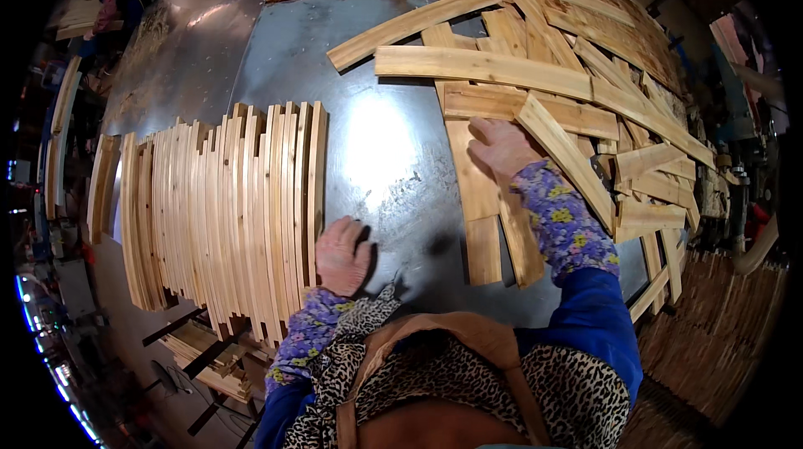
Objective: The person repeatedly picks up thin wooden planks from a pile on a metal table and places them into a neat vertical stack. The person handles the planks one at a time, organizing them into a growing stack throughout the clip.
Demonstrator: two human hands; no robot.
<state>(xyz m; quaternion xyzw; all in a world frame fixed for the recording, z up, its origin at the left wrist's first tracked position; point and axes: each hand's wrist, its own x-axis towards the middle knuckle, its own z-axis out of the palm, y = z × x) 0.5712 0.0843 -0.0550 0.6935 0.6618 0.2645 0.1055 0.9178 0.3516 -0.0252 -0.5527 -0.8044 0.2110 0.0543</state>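
Loose flat pale-brown wooden boards (585,118) lie crisscrossed at right of the frame under the right hand (504,148); I cannot tell whether it grasps one. The left hand (343,256), loose and holding nothing, rests beside the row of narrow pale wooden slats (222,215) at left. Tugging a lower board could make the pile slide; an uneven push could topple the row.

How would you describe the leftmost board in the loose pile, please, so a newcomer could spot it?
On the metal table, find the pile under the right hand. Past it, at the pile's left edge, lies the board: its left end juts furthest left and, unlike the long board below it in view, it slants up to the right.
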